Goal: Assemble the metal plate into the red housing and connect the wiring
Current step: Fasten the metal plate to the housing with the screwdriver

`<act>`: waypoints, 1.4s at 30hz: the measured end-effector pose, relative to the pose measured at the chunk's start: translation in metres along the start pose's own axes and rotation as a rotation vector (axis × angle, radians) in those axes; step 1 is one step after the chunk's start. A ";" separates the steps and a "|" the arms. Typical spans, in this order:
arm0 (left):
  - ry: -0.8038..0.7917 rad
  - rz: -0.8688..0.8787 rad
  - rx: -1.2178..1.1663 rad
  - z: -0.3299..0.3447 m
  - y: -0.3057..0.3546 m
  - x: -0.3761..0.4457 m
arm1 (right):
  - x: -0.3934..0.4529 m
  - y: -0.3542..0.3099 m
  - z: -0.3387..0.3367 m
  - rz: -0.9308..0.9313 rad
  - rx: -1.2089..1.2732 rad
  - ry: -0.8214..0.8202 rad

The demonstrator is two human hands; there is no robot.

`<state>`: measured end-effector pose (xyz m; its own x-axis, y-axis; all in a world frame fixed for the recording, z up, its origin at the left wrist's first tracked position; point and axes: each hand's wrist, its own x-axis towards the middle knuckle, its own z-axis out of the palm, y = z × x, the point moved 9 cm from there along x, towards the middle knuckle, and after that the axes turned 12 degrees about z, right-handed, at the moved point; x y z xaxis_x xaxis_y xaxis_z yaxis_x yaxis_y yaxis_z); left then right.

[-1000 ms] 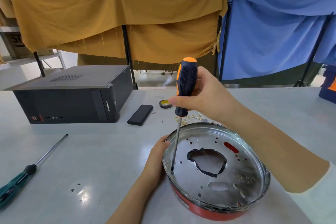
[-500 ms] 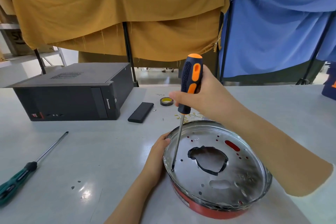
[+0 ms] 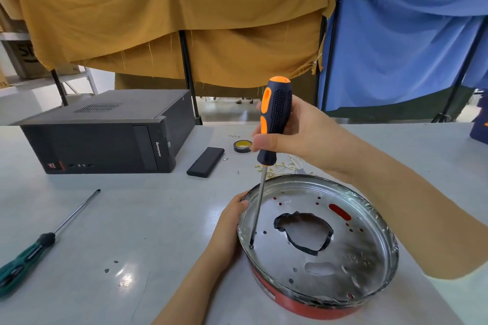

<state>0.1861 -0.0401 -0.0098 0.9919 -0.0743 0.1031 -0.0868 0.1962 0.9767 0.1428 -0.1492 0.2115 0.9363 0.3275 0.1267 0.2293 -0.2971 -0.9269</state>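
- On the near right part of the table [image 3: 158,219], the metal plate [image 3: 351,250] sits nested in the red housing [image 3: 303,301] — only a strip of red shows under its rim.
- The right hand [image 3: 298,137] is wrapped round the handle of the orange-and-black screwdriver [image 3: 274,113], held nearly upright, its tip down on a spot near the plate's left edge.
- The left hand [image 3: 227,229] grips the left side of the housing, thumb on the rim, steadying it.
- The step in hand looks like fastening the plate; the wiring seems still to come.
- The next move likely calls for steady downward pressure, the shaft kept square to the hole, the housing held from turning.
- Whether a screw sits under the tip cannot be made out — it is too small.
- No wires show at the dark-edged central opening [image 3: 303,232]; small brass-coloured bits [image 3: 277,166] behind the rim are unclear, partly hidden by the right wrist.
- The left fingers are hidden behind the housing.
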 end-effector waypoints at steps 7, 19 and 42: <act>0.009 -0.006 0.008 -0.002 -0.005 0.004 | -0.005 -0.003 -0.006 -0.030 -0.014 0.075; -0.041 0.018 0.075 -0.006 -0.011 0.011 | -0.006 -0.002 0.006 -0.008 0.234 -0.240; -0.005 -0.009 0.035 -0.006 -0.012 0.009 | -0.002 -0.008 0.014 -0.005 0.071 -0.220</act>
<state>0.1963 -0.0369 -0.0222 0.9922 -0.0804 0.0954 -0.0815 0.1610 0.9836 0.1357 -0.1348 0.2139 0.8527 0.5192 0.0580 0.2069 -0.2337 -0.9500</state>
